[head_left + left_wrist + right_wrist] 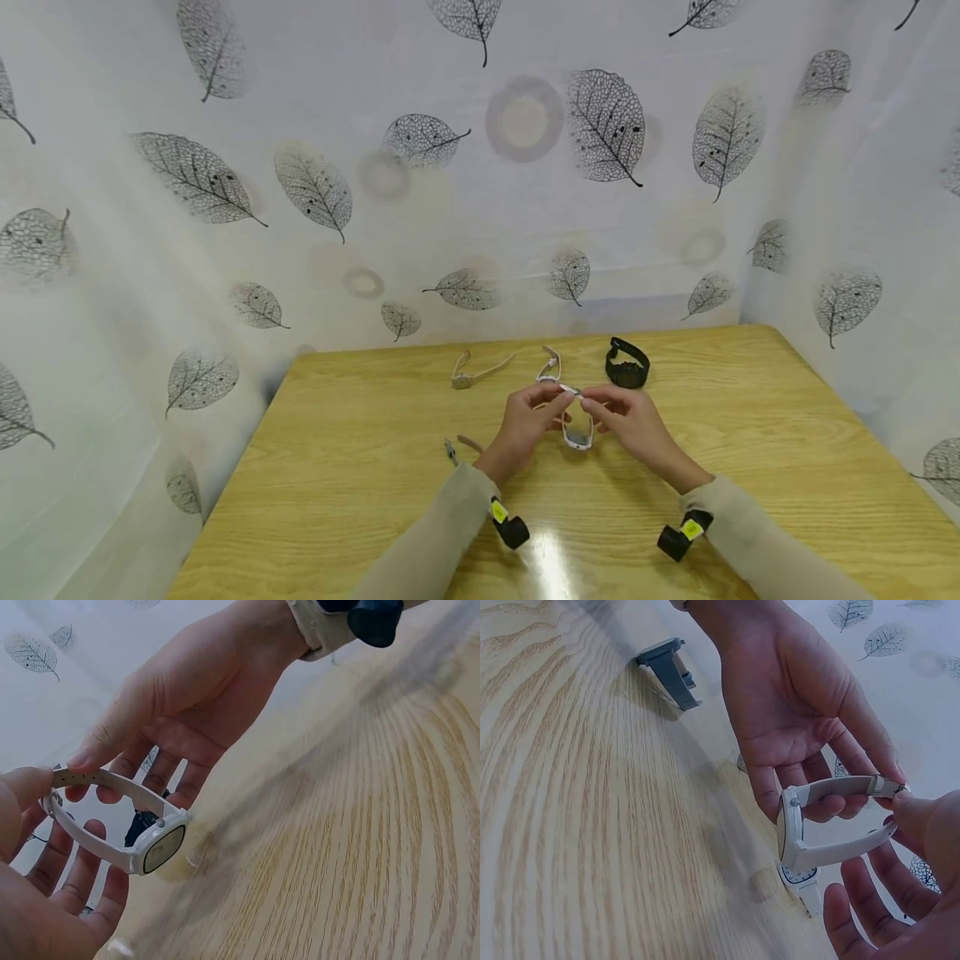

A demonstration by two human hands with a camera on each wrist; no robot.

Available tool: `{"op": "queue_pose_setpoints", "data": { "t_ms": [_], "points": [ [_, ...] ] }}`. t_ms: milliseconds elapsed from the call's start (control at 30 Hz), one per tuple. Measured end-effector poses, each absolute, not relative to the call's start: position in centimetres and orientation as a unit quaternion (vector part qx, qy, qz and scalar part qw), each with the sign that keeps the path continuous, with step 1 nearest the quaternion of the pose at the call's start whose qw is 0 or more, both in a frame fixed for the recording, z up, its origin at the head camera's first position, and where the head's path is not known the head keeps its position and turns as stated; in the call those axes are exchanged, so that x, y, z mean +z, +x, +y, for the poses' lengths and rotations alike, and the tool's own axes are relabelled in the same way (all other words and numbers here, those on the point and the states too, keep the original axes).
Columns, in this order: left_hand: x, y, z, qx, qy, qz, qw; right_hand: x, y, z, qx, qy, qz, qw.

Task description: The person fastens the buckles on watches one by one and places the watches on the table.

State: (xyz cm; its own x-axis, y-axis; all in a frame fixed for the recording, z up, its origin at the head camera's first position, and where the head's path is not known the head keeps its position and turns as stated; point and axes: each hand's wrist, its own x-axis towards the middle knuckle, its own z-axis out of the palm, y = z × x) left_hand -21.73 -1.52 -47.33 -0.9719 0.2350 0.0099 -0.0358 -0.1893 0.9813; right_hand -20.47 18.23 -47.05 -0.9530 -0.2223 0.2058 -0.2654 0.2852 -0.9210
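Hands meet over the middle of a wooden surface in the head view: the left hand and right hand pinch the strap ends of a white watch, whose face hangs just above the wood. Behind them lie a beige watch, another white watch and a black watch; a grey watch sits by the left wrist.

From the left wrist, the watch's face dangles below the pinched strap, close to the wood. Only fingertips hold it, so a slip would likely drop it face-first.

From the right wrist, thumb and fingers clamp the buckle end against the left hand's fingers. Pulling the ends unevenly could twist the strap free, and the falling watch might knock the white one lying beneath
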Motion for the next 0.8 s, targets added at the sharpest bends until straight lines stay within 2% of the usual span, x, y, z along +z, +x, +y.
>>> {"op": "queue_pose_setpoints", "data": {
  "t_ms": [400, 800],
  "points": [
    [-47.36, -22.01, -1.98, 0.773, 0.072, 0.627, 0.071, -47.54, -20.03, 18.64, 0.592, 0.137, -0.794, -0.014],
    [-47.3, -21.75, -1.94, 0.763, 0.095, 0.634, 0.087, -47.32, -19.79, 18.18, 0.586, 0.133, -0.799, 0.002]
  ]
}}
